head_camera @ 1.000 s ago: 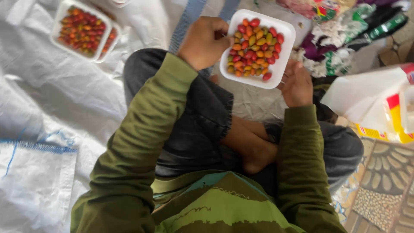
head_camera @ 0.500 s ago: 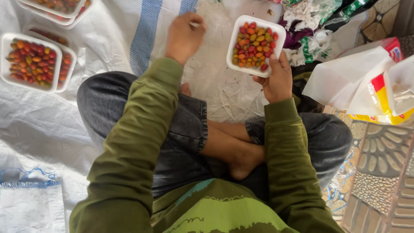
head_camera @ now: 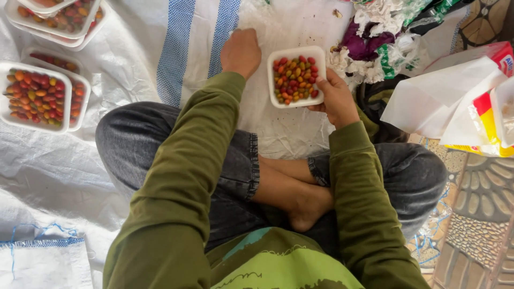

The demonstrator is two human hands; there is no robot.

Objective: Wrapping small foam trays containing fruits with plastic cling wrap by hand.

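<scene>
— Item: right hand [head_camera: 338, 99]?
— We found its fingers clasped on the white tray [head_camera: 296, 76] of small fruits, above the white sheet [head_camera: 278, 134].
— Left hand [head_camera: 241, 52]?
— Knuckles up beside the tray; fingers curled, contents hidden.

A small white foam tray [head_camera: 297, 75], roughly square with rounded corners, sits level and upright, gripped at its right edge by the right hand [head_camera: 337, 99], whose thumb lies over the rim. It is filled with a heap of small oval fruits [head_camera: 293, 79] in red, orange, yellow and green. The left hand [head_camera: 241, 52] rests curled on the white cloth just beside the tray's left edge.
</scene>
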